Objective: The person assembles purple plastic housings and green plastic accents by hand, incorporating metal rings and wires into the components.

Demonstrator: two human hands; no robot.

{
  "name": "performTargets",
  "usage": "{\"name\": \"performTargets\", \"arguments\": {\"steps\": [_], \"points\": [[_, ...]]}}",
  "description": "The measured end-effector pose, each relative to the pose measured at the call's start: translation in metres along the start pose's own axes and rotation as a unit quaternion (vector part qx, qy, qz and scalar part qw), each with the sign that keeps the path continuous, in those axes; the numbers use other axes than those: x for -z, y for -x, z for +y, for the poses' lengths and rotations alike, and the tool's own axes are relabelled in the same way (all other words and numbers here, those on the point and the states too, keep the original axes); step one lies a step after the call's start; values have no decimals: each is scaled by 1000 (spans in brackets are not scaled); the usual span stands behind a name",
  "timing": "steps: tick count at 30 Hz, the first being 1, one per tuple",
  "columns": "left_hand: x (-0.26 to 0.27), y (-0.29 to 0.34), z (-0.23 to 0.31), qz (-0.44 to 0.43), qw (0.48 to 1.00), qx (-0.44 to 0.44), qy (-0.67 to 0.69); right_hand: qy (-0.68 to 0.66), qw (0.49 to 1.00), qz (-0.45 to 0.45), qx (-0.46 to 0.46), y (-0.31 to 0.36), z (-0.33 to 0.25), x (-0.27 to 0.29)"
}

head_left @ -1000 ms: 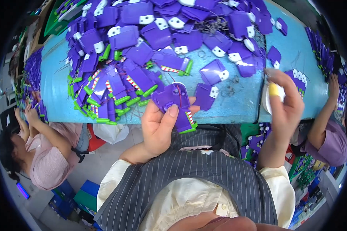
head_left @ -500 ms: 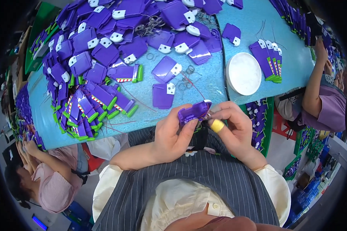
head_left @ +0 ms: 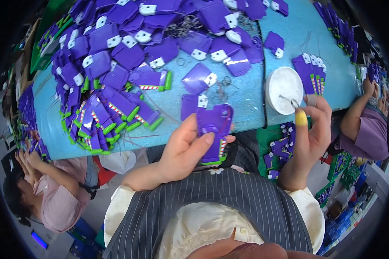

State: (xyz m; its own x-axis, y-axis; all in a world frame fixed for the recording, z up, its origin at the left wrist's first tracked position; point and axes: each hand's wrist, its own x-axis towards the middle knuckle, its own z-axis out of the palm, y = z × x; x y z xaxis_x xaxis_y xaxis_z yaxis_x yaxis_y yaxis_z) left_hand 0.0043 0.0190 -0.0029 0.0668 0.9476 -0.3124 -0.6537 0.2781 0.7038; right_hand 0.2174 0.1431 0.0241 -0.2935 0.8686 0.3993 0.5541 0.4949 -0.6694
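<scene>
Right hand [head_left: 311,129]: I am watching the thumb and forefinger pinching a small looped wire piece [head_left: 294,103] over the near side of a round white bowl [head_left: 270,97]; its thin end is pointing into the bowl. A yellow cover [head_left: 301,118] is wrapping the thumb. The bowl is showing white inside; I cannot tell contents from bare bottom.

Left hand [head_left: 181,151]: fingers are curling behind a hollow purple plastic shell [head_left: 212,125], thumb pressing on its front. The shell is standing roughly upright, open face toward me, a green end and a red-and-white strip at its bottom. It is sitting left of the pinching fingers, well apart from them.

Below the table, a green bin [head_left: 263,139] is holding more purple parts.

The front edge of the blue table [head_left: 246,103] is passing behind the shell, whose lower end is hanging past it. Bare tabletop is running between shell and bowl, crossed by a dark cord [head_left: 265,95]. Stacked purple pieces [head_left: 304,71] are lying just right of the bowl; a heap of purple parts [head_left: 129,54] is filling the far left.
</scene>
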Motion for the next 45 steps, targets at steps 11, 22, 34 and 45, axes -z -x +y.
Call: {"name": "performTargets", "arguments": {"steps": [11, 22, 34, 45], "points": [[-6, 16, 2, 8, 998, -45, -45, -421, 842, -313, -127, 20, -30, -48], [7, 15, -9, -18, 984, -56, -165, -424, 829, -332, -151, 25, -29, -44], [13, 12, 9, -162, 946, -8, -282, -368, 787, -440, -229, -7, -29, -17], [6, 14, 6, -195, 938, -17, -287, -411, 754, -456, -235, -8, -20, -15]]}}
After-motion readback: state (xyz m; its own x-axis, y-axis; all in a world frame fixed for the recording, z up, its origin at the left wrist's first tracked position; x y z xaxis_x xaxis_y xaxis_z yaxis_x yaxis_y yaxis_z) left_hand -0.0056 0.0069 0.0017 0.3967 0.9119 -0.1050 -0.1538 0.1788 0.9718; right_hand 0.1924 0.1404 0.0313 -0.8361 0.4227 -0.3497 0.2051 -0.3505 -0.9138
